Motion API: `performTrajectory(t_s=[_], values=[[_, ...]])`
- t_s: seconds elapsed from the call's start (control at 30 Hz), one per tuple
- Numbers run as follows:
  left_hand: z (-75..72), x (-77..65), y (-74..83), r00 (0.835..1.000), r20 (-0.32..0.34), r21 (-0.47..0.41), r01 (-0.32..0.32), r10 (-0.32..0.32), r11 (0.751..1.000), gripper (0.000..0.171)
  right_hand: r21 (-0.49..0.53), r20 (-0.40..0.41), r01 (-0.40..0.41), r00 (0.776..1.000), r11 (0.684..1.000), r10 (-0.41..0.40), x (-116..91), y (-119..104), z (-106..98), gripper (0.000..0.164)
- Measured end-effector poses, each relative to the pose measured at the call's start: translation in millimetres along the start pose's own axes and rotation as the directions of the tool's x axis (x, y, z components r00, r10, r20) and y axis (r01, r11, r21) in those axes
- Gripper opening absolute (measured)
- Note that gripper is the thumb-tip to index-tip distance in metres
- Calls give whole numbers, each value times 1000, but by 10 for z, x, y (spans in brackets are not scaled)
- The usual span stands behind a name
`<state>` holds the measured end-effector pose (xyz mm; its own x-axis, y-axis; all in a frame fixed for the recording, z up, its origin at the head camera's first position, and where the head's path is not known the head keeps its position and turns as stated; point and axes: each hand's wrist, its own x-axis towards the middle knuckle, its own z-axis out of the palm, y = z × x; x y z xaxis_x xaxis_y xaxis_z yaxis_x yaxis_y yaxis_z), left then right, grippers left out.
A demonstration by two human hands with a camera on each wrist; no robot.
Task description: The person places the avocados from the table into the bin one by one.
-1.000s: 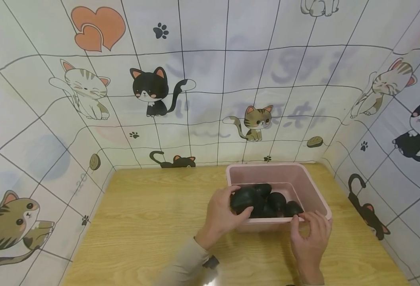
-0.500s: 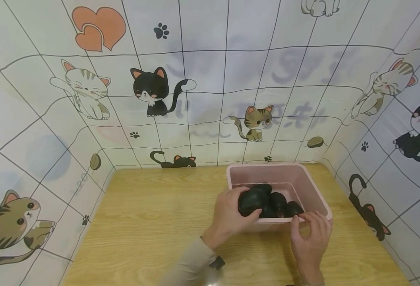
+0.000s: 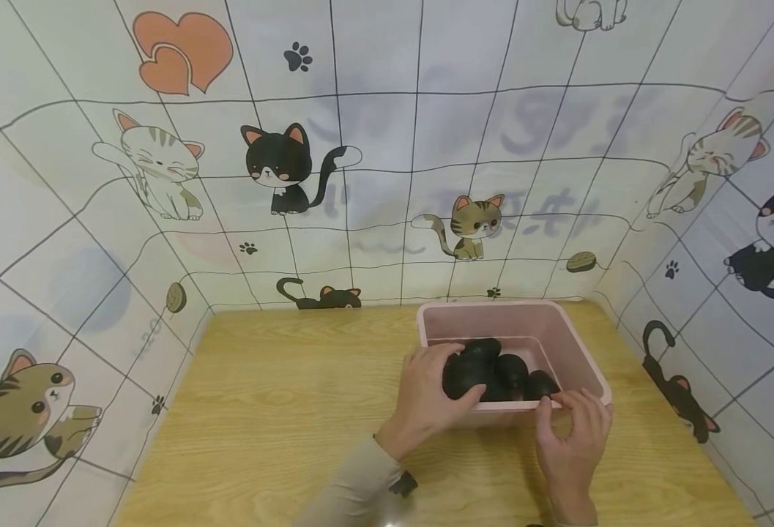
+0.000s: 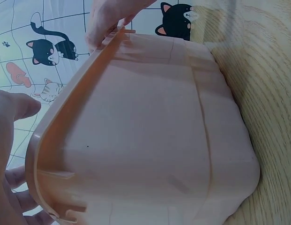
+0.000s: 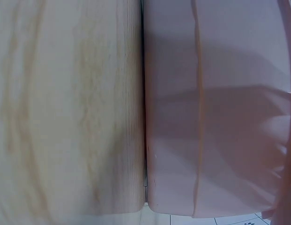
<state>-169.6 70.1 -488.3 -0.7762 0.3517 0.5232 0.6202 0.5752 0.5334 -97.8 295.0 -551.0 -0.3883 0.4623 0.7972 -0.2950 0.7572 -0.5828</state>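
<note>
A pink plastic bin (image 3: 492, 307) stands on the wooden table, with several dark, oval avocados inside. My left hand (image 3: 419, 395) reaches over its front left part and holds one large avocado (image 3: 462, 377), thumb at the near side and fingers at the far side. Beside that one lie another avocado (image 3: 511, 372) and a smaller one (image 3: 541, 383) near the front wall. My right hand (image 3: 574, 439) grips the front rim near the right corner. In the left wrist view the bin's outer wall (image 4: 136, 108) hides the avocados; the right wrist view shows only wall and table.
The wooden tabletop (image 3: 294, 395) stretches to the left of the bin. Cat-printed sheeting (image 3: 387, 161) closes off the back and both sides, and the bin stands close to the back and right sheets. A small black object (image 3: 403, 483) shows by the left sleeve.
My left hand has moved a little to the right with the avocado, toward the others in the bin. The right hand and the bin have stayed in place.
</note>
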Motion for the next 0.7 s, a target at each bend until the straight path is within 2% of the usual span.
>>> performTrajectory(t_s=[0.17, 0.4, 0.7], values=[[-13, -23, -16, 1000, -12, -32, -7, 7, 999, 60, -5, -5, 1, 1000, 1000, -1, -4, 7, -9, 20], [-5, -71, -56, 997, -74, -89, -33, 27, 995, 54, -1, -18, 8, 1000, 1000, -8, 5, 0, -7, 19], [-120, -198, -178, 997, -77, -70, 9, -14, 997, 53, 8, -39, 31, 999, 999, -31, 18, -20, 19, 19]])
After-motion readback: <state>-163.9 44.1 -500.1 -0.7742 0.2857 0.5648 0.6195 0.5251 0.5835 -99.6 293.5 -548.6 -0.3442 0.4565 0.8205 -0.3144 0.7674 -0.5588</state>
